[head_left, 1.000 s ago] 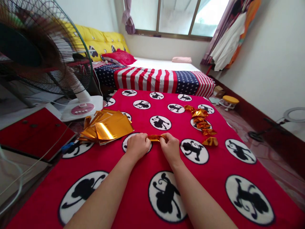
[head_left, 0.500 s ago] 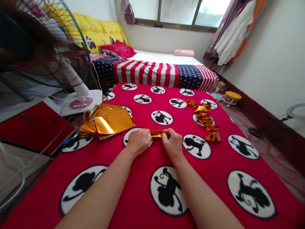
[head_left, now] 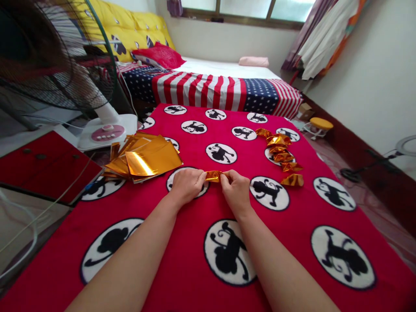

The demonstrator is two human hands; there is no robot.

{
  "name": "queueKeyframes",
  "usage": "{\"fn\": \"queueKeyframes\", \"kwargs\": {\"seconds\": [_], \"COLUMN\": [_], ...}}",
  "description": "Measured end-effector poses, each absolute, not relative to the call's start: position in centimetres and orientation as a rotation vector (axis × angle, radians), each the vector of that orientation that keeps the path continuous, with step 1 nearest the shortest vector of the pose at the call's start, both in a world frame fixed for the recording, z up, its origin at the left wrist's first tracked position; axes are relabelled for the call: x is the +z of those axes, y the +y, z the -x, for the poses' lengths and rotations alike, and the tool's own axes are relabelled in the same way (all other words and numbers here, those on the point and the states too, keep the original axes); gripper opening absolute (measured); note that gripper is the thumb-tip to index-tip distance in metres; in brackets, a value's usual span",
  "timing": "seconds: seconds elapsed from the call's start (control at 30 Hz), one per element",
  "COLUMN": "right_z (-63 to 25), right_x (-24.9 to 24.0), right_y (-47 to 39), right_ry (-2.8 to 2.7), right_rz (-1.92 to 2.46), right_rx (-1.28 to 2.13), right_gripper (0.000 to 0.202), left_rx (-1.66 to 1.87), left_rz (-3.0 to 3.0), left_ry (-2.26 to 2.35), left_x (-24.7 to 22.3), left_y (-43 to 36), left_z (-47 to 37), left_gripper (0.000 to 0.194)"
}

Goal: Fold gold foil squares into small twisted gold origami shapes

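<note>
Between my two hands is a narrow folded strip of gold foil paper (head_left: 213, 176), held just over the red cloth. My left hand (head_left: 187, 185) pinches its left end, fingers closed. At the other end, the thumb and fingers of my right hand (head_left: 235, 190) are closed on the strip. My fingers hide both of its ends. Left of my hands lies a loose stack of flat gold foil sheets (head_left: 152, 158). Over to the right, several folded gold foil pieces (head_left: 281, 156) sit in a curved row on the cloth.
The red cloth (head_left: 182, 260) has white circles with black monkey figures. A fan (head_left: 107, 117) stands at the left beside a red-fronted cabinet (head_left: 45, 162). Behind are a bed (head_left: 201, 89), a yellow cushion (head_left: 133, 32) and a red pillow (head_left: 159, 56). A yellow stool (head_left: 321, 123) stands at the right.
The view has tipped slightly downward. Both hands still grip the foil strip, whose middle now looks a little more raised and bent. The sheets and folded pieces lie as before.
</note>
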State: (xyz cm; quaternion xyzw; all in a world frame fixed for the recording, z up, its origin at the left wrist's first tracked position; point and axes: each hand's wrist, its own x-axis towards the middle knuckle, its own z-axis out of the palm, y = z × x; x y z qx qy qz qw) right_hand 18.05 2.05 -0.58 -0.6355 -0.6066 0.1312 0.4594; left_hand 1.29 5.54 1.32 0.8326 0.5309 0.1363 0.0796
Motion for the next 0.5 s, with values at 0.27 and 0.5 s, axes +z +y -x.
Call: {"fn": "queueKeyframes", "kwargs": {"seconds": [0.27, 0.5], "right_z": [-18.06, -18.14], "right_x": [-0.57, -0.43], "right_y": [1.97, 1.98], "right_ry": [-1.471, -1.438], "right_rz": [1.564, 1.545], "right_rx": [0.4, 0.443], "right_gripper": [0.021, 0.022], "left_rx": [0.494, 0.535], "left_rz": [-2.333, -2.297], "left_ry": [1.457, 1.447], "left_x": [1.8, 1.74], "left_y": [5.42, 5.44], "left_z": [-0.99, -1.05], "left_gripper": [0.045, 0.045]}}
